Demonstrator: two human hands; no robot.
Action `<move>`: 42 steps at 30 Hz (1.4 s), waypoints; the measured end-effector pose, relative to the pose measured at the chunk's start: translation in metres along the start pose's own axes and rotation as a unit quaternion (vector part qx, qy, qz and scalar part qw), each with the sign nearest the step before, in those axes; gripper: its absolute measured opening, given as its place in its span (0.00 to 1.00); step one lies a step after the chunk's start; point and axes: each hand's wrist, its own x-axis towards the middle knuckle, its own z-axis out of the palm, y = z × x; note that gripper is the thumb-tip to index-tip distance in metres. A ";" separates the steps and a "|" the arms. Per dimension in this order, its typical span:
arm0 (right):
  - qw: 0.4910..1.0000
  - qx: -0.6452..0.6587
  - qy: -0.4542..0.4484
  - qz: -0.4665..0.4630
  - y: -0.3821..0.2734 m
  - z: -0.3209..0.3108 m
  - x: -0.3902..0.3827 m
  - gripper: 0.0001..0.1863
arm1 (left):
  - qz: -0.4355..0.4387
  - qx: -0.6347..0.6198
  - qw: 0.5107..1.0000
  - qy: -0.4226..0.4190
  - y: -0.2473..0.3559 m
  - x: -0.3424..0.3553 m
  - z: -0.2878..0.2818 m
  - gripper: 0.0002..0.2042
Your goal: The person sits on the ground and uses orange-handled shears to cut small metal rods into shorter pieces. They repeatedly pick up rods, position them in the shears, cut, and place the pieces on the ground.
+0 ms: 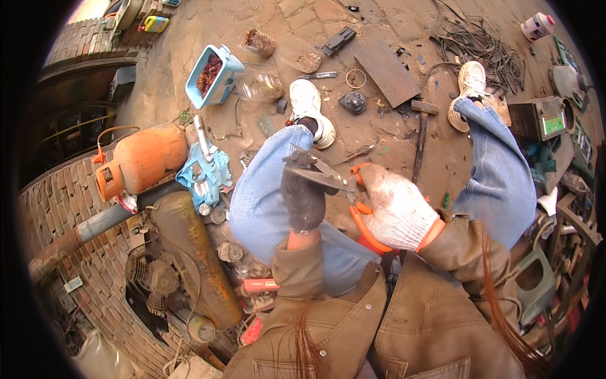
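My left hand [301, 199], in a dark glove, grips a flat, angular metal piece [331, 177] between my knees. My right hand [392, 208], in a white knitted glove with an orange cuff, is closed round orange-handled pliers [371, 235]. The jaws of the pliers are at the metal piece beside my left hand; whether they bite on it I cannot tell. Just beyond my hands a pointed tool [358, 151] lies on the ground. A hammer [424, 108] lies by my right leg.
Ahead lie a metal plate [387, 74], a blue tub [213, 76], bags of small parts [259, 87] and tangled cables [473, 50]. To my left are an orange gas cylinder [151, 161] and a rusty tank [197, 252]. Metal junk and a battery-like box [531, 119] crowd my right.
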 end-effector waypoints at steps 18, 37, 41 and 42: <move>0.998 -0.003 -0.054 -0.023 0.000 -0.015 -0.008 0.23 | -0.194 -0.285 0.935 -0.084 -0.013 -0.015 -0.023 0.21; 0.988 0.101 -0.083 -0.076 0.009 0.042 -0.005 0.09 | -0.239 -0.508 0.825 0.070 0.000 0.011 0.012 0.16; 0.944 0.276 -0.173 0.059 0.007 0.036 -0.004 0.11 | -0.265 -0.444 0.839 0.169 -0.001 0.010 0.017 0.13; 0.899 0.368 -0.204 0.125 0.007 0.035 -0.005 0.12 | -0.278 -0.407 0.848 0.194 -0.002 0.010 0.018 0.13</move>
